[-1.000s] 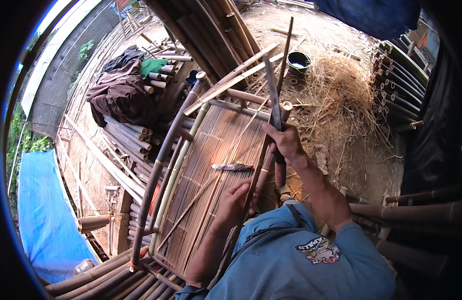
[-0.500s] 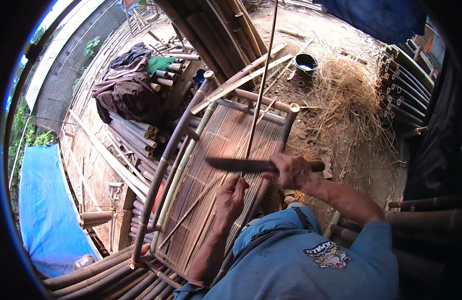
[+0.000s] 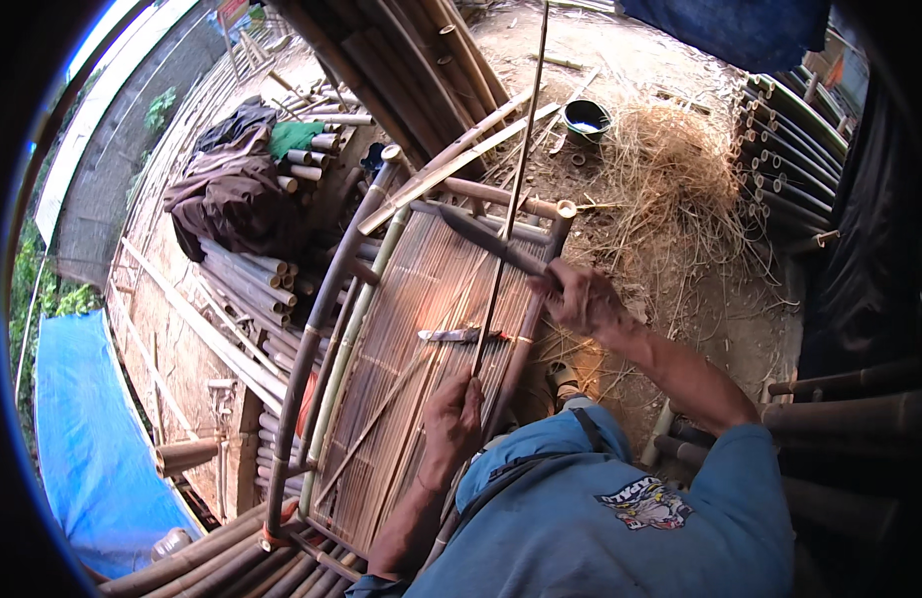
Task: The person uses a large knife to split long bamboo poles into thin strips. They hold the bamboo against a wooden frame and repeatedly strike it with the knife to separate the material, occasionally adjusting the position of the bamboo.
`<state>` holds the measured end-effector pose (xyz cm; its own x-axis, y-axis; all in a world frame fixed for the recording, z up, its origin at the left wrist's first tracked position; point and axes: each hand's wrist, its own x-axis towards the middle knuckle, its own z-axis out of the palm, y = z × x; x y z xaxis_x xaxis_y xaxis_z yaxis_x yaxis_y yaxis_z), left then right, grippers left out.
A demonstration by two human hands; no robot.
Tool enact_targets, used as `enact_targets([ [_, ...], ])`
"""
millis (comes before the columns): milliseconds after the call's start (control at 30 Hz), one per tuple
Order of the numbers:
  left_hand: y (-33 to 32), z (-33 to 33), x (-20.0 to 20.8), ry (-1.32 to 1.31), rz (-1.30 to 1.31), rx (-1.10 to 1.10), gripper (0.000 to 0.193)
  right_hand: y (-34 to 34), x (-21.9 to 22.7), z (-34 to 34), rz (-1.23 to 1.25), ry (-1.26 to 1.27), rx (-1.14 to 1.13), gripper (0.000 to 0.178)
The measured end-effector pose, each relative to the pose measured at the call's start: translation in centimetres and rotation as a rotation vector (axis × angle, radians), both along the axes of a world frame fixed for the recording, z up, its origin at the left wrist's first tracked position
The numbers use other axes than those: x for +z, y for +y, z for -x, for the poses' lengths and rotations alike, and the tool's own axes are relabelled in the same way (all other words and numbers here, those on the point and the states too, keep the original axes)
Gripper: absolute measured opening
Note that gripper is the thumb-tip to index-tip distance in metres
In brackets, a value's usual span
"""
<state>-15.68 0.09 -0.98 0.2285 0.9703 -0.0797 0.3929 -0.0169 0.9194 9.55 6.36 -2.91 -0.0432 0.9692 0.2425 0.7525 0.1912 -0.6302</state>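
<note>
The left hand (image 3: 451, 414) is clenched around the near end of a thin bamboo strip (image 3: 511, 199), which rises from the fist and runs far up across the scene, almost straight, past the far end of the slatted bamboo panel (image 3: 401, 329). The right hand (image 3: 581, 297) sits to the right of the strip, its fingers (image 3: 566, 284) wrapped tight around the handle of a long dark knife (image 3: 486, 239). The blade points left and far from the fist and crosses the strip just above the panel's far rail.

The panel lies lengthwise in front of the person, framed by thick bamboo poles (image 3: 316, 329) along its left side and a cross pole at the far end. A second, smaller blade (image 3: 461, 335) rests flat on the slats, just far of the left hand, touching or very close to the strip.

To the far left a heap of dark cloth (image 3: 227, 189) lies on a stack of cut bamboo tubes (image 3: 247, 279). A blue tarpaulin (image 3: 87, 439) covers the ground at the near left. At the far right, a dark bowl (image 3: 587, 118) stands beside a pile of dry straw-like shavings (image 3: 680, 189).
</note>
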Motion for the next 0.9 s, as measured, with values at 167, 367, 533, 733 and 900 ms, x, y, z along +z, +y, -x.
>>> enact_targets([
  [167,-1.2,0.4,-0.7,-0.046,0.047,-0.022,0.017,-0.3,-1.0,-0.6,-0.08,-0.317,0.177,0.04],
  [367,-2.6,2.0,-2.4,-0.13,0.018,0.013,0.013,0.1,1.1,-1.4,-0.008,-0.012,-0.011,0.055],
  [533,-3.1,2.9,-1.7,-0.015,-0.005,-0.115,0.011,3.1,-5.1,-7.1,-0.073,-0.28,-0.089,0.051],
  [733,-7.8,8.7,-2.6,0.23,-0.113,-0.146,0.01,4.8,1.0,-15.4,0.139,-0.164,-0.433,0.07],
  [900,-12.7,14.5,-5.1,0.267,-0.092,-0.064,0.01,5.1,1.8,-23.2,0.091,-0.327,-0.438,0.074],
])
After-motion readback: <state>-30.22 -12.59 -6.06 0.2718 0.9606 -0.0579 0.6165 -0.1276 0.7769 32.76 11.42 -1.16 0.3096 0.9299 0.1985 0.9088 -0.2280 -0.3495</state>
